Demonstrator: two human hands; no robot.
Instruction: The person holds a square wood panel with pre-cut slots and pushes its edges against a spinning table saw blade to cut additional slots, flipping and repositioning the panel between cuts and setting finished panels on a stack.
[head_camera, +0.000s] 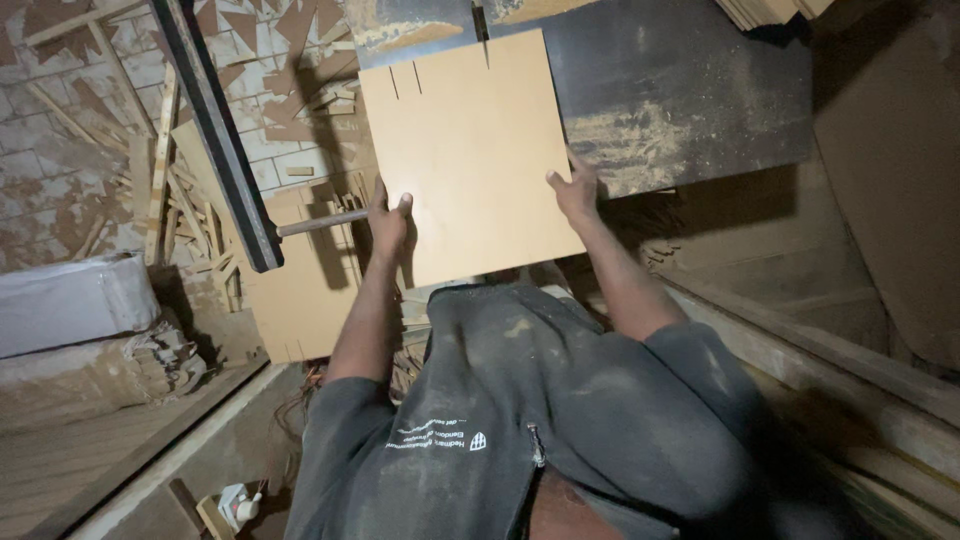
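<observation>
Both hands hold 1 flat tan board (470, 160) that lies on a dark, dusty saw table (690, 90). The left hand (388, 225) grips the board's left edge near its lower corner, fingers curled over the top face and thumb out of sight below. The right hand (575, 190) presses on the board's right edge, fingers spread flat on the surface, closed on nothing but steadying it. The board sits between the 2 hands and reaches away from them toward the far end, where 3 short slots are cut into its far edge; a thin saw blade (480, 20) stands at the rightmost slot. Sawdust (610, 135) lies in a pale patch on the table just beyond the right hand. Left of the left hand a dark metal rail (220, 140) runs at a slant, with a thin rod (320, 222) reaching from it to that hand. Further left, wood scraps (180, 200) are heaped against a brick wall (60, 110), and more tan boards (300, 290) lean below the left hand.
</observation>
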